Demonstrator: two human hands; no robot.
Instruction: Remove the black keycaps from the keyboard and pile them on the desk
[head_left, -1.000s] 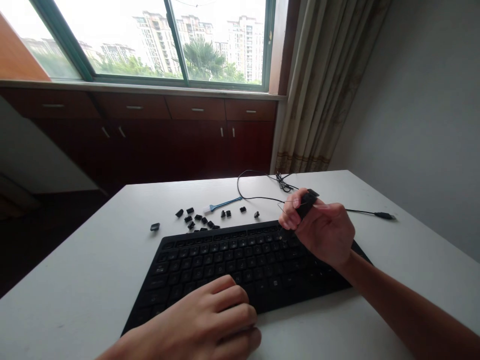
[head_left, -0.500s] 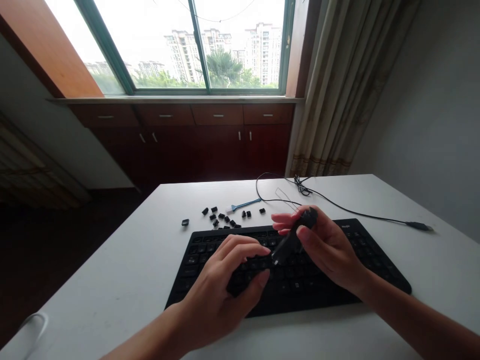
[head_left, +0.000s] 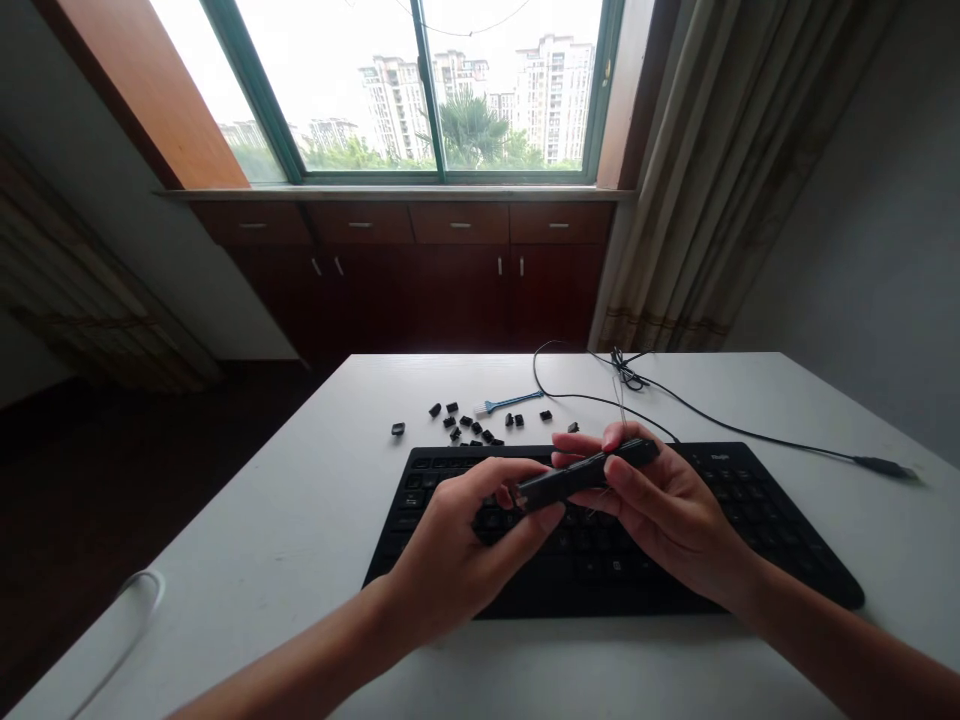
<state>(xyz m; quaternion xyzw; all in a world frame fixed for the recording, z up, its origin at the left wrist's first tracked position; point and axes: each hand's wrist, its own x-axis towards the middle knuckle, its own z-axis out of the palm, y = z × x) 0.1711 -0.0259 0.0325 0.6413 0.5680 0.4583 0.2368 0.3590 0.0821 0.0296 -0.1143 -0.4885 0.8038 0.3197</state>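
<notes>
Both hands pinch one long black bar [head_left: 585, 473], maybe a wide keycap, held level just above the black keyboard [head_left: 750, 520]. Left hand [head_left: 465, 545] closes thumb and fingers on the bar's left end; right hand [head_left: 660, 505] closes fingertips on its right end, a thin wire clip [head_left: 619, 400] sticking up from that end. Bar sits over the keyboard's upper middle rows, not touching the keys.

Keyboard lies flat on the white table [head_left: 300, 540]. At 11 o'clock from the hands: loose black keycaps [head_left: 469, 425] scattered just past the keyboard's far edge, with a small blue brush [head_left: 511, 402] beside them. At 1 o'clock: black cable [head_left: 720, 420] runs across the table to a USB plug [head_left: 885, 466] at 3 o'clock. White cord loop [head_left: 142, 590] at 8 o'clock near the table edge.
</notes>
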